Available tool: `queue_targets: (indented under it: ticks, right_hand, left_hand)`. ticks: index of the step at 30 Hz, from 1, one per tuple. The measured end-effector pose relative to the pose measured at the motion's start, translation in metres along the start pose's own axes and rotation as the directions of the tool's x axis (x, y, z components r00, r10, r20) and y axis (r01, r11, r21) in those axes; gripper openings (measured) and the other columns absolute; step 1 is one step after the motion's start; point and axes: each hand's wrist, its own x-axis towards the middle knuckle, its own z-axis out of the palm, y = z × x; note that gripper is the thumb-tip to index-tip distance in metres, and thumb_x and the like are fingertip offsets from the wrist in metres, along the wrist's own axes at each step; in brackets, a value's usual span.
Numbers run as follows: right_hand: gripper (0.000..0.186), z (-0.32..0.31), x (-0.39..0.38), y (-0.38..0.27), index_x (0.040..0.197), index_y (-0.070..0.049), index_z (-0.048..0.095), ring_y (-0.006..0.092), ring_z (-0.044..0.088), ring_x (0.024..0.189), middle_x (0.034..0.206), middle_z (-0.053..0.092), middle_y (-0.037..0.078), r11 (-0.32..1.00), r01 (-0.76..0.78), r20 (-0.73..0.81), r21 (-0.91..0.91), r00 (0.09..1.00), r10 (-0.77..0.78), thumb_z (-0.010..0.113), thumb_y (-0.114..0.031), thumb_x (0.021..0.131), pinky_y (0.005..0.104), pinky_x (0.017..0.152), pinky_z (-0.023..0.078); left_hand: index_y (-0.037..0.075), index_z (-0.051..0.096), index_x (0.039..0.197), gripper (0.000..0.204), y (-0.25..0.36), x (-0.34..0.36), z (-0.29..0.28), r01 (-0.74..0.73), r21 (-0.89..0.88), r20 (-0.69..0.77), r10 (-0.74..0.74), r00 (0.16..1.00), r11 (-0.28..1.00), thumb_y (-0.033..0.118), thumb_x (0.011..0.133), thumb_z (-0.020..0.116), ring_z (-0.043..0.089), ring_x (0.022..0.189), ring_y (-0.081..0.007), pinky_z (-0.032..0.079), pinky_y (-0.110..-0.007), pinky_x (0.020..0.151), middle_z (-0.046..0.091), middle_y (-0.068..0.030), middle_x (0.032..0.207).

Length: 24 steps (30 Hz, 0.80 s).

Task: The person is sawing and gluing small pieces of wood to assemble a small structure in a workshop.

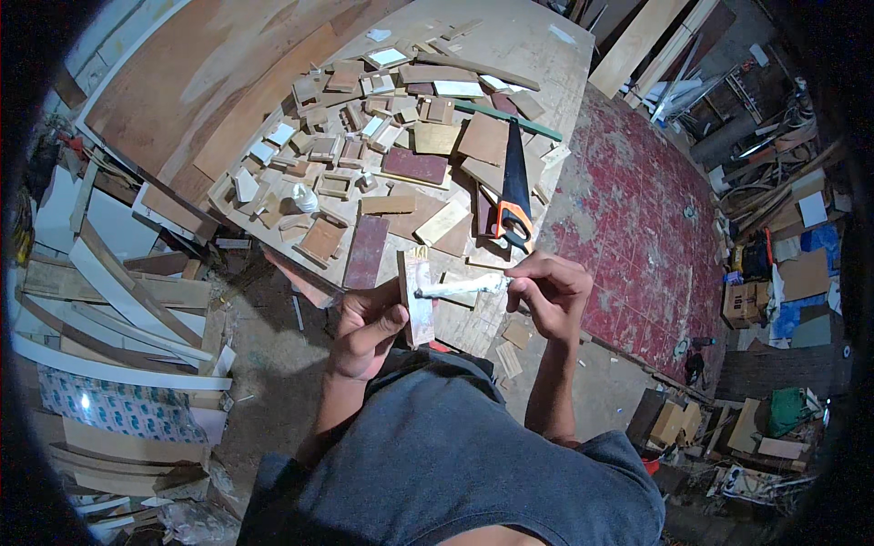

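My left hand [369, 332] grips a small wooden block [419, 305] upright, its pale face turned to the right. A slim stick smeared with white [464, 288] is pinched at its far end by the thumb and fingers of my right hand [553, 293]. Its dark tip reaches the block's face and seems to touch it. Both hands are raised in front of my chest, over the near edge of the worktable [478, 332]. Just beyond my right hand lies a handsaw [515, 187] with a black blade and an orange and black handle.
Many wood offcuts and small box-like wooden pieces [332, 182] cover the table, with a white bottle [304, 197] among them. Large plywood sheets [182, 82] lean at the left. Curved scrap boards [127, 282] are stacked below them. Boxes and clutter [746, 300] line the right side.
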Motion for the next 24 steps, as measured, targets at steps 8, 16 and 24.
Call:
queue_targets:
  ticks: [8, 16, 24]
  right_hand:
    - [0.005, 0.007, 0.010, 0.003, 0.087, 0.009, 0.070, 0.0144, 0.064, 0.057, 0.077, 0.068, 0.013, 1.000, 0.031, -0.095, 0.000, 0.995, -0.031, 0.067, 0.010, 0.083, 0.0252, 0.047, 0.050]
    - [0.005, -0.007, 0.004, 0.005, 0.087, 0.009, 0.071, 0.0141, 0.065, 0.058, 0.074, 0.067, 0.013, 0.998, 0.056, 0.022, 0.010, 0.998, -0.056, 0.068, 0.009, 0.083, 0.0246, 0.048, 0.051]
    - [0.004, -0.005, 0.006, 0.002, 0.086, 0.009, 0.071, 0.0142, 0.065, 0.057, 0.073, 0.067, 0.012, 0.997, 0.054, 0.004, -0.047, 0.999, -0.053, 0.069, 0.008, 0.083, 0.0244, 0.048, 0.051]
  left_hand:
    - [-0.009, 0.058, 0.128, 0.048, -0.001, -0.001, -0.002, 0.024, 0.037, 0.025, -0.025, 0.999, 0.999, 0.017, 0.091, 0.070, 0.067, 0.102, -0.0193, 0.050, -0.033, 0.093, 0.070, -0.0161, 0.112]
    - [-0.008, 0.057, 0.130, 0.045, -0.003, -0.003, -0.003, 0.050, -0.128, 0.035, -0.045, 0.998, 0.991, 0.017, 0.093, 0.066, 0.068, 0.101, -0.0230, 0.052, -0.034, 0.091, 0.070, -0.0186, 0.111]
    - [-0.011, 0.056, 0.129, 0.043, -0.009, -0.005, -0.007, 0.057, -0.131, 0.059, -0.049, 0.997, 0.990, 0.015, 0.095, 0.064, 0.068, 0.102, -0.0234, 0.052, -0.034, 0.092, 0.070, -0.0199, 0.111]
